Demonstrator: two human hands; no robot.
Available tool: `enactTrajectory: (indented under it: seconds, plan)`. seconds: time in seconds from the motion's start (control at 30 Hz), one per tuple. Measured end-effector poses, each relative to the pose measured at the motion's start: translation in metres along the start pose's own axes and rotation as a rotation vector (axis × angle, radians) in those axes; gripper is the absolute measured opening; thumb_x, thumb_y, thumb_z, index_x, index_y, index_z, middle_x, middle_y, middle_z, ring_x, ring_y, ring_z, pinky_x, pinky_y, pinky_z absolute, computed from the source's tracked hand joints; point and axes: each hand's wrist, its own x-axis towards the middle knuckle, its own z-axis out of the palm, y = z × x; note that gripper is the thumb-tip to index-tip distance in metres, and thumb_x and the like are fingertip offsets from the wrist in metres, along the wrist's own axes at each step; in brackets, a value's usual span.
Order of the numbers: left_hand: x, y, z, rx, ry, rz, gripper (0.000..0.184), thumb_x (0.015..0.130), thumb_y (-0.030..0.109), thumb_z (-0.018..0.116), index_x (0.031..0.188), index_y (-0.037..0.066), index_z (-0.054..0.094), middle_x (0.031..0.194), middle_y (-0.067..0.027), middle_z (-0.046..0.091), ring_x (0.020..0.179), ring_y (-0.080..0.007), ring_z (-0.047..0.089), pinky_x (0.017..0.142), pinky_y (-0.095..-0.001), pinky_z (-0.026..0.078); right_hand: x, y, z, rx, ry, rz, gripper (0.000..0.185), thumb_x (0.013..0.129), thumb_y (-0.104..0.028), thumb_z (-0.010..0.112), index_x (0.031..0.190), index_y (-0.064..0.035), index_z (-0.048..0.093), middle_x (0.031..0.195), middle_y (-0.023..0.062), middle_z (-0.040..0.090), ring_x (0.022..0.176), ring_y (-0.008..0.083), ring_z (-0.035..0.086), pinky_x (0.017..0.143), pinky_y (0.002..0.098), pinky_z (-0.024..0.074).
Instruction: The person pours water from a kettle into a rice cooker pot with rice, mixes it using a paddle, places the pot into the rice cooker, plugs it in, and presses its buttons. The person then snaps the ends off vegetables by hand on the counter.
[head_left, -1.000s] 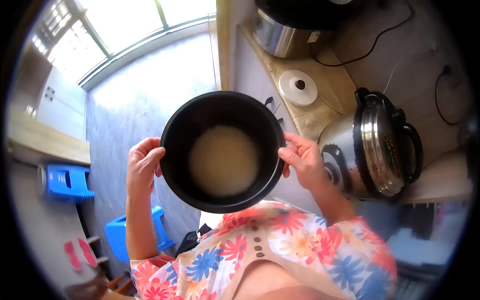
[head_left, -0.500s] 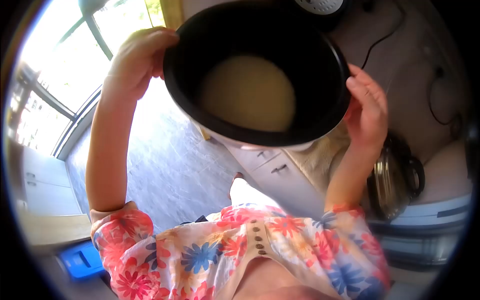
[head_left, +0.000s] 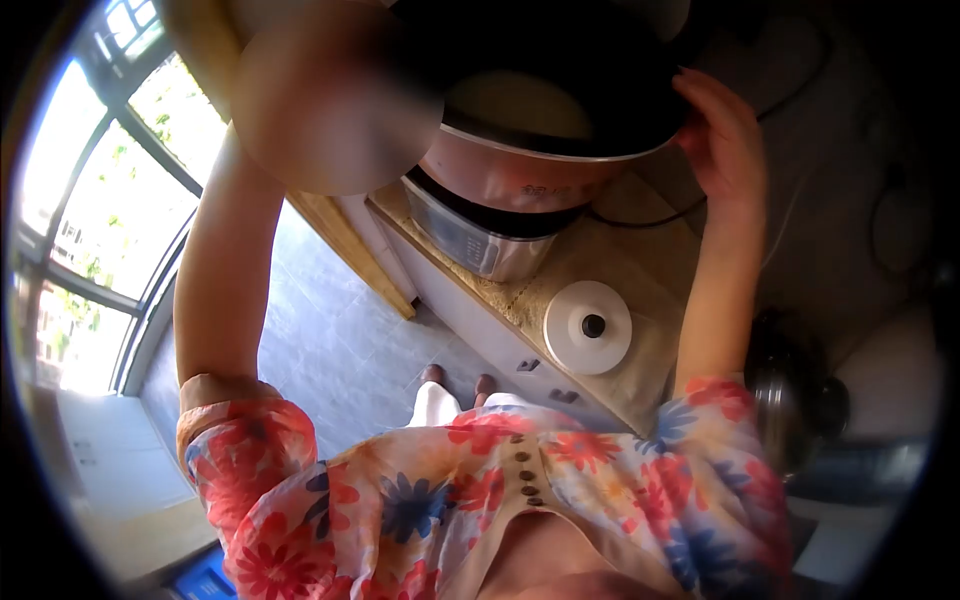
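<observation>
A dark round inner pot [head_left: 535, 180] with pale contents at its bottom is held tilted over the silver cooker [head_left: 480, 240]. My left hand [head_left: 335, 110], large and smeared by motion, is at the pot's left rim. At the right rim, the fingers of my right hand [head_left: 720, 130] grip the pot. The pot's lower part is just above or partly inside the cooker's opening; which one I cannot tell.
A white round lid [head_left: 588, 328] with a black knob lies on the brown counter mat [head_left: 650, 260]. The metal pressure cooker [head_left: 795, 400] stands in shadow at the right. A dark cable [head_left: 655, 220] runs behind the pot. Windows [head_left: 110, 220] are at the left.
The pot has moved up and away from my body, from over the floor to over the silver cooker, with both hands at its rim. The view has shifted, showing more of the counter.
</observation>
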Motion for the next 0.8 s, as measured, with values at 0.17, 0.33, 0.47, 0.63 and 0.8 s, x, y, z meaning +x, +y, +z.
enactTrajectory:
  seconds: [0.17, 0.33, 0.47, 0.63, 0.8]
  plan:
    - [0.034, -0.036, 0.016, 0.012, -0.014, -0.169, 0.015, 0.083, 0.015, 0.052, 0.08, 0.003, 0.061, 0.064, -0.003, 0.059, 0.044, -0.0093, 0.046, 0.039, -0.0206, 0.033, 0.017, 0.029, 0.003, -0.053, 0.134, 0.09, 0.022, 0.08, -0.012, 0.061, 0.094, 0.0048, 0.061, 0.066, 0.0074, 0.061, 0.048, 0.0142, 0.055, 0.044, 0.0253, 0.045]
    - [0.059, -0.076, 0.012, -0.002, -0.09, -0.231, 0.016, 0.08, 0.012, 0.056, 0.067, 0.003, 0.057, 0.049, -0.0064, 0.049, 0.036, -0.0145, 0.043, 0.036, -0.0275, 0.036, 0.029, 0.063, -0.005, -0.149, 0.107, 0.244, 0.021, 0.08, -0.011, 0.061, 0.095, 0.0033, 0.061, 0.068, 0.0063, 0.06, 0.045, 0.0121, 0.052, 0.042, 0.023, 0.0429]
    - [0.056, -0.092, 0.022, 0.121, -0.087, -0.193, 0.012, 0.077, 0.01, 0.058, 0.069, 0.002, 0.058, 0.049, -0.0057, 0.048, 0.036, -0.0148, 0.042, 0.035, -0.0281, 0.034, 0.021, 0.081, -0.011, -0.325, 0.075, 0.338, 0.025, 0.08, -0.012, 0.06, 0.099, 0.005, 0.059, 0.066, 0.0062, 0.059, 0.043, 0.0108, 0.051, 0.042, 0.022, 0.0418]
    - [0.056, -0.108, 0.023, 0.444, -0.083, -0.201, 0.013, 0.074, 0.01, 0.059, 0.076, -0.003, 0.061, 0.053, -0.0071, 0.051, 0.04, -0.0159, 0.046, 0.038, -0.0288, 0.037, 0.016, 0.102, -0.003, -0.561, 0.067, 0.396, 0.035, 0.081, -0.013, 0.06, 0.107, 0.0085, 0.053, 0.065, 0.0082, 0.059, 0.043, 0.0103, 0.051, 0.041, 0.0217, 0.0404]
    - [0.058, -0.123, 0.023, 0.799, -0.23, -0.105, 0.019, 0.074, 0.013, 0.058, 0.083, -0.004, 0.061, 0.062, -0.0142, 0.059, 0.052, -0.0226, 0.059, 0.05, -0.0341, 0.047, 0.014, 0.105, -0.005, -0.748, -0.009, 0.443, 0.043, 0.082, -0.016, 0.061, 0.114, 0.0101, 0.049, 0.063, 0.0089, 0.058, 0.043, 0.0112, 0.051, 0.041, 0.0222, 0.0409]
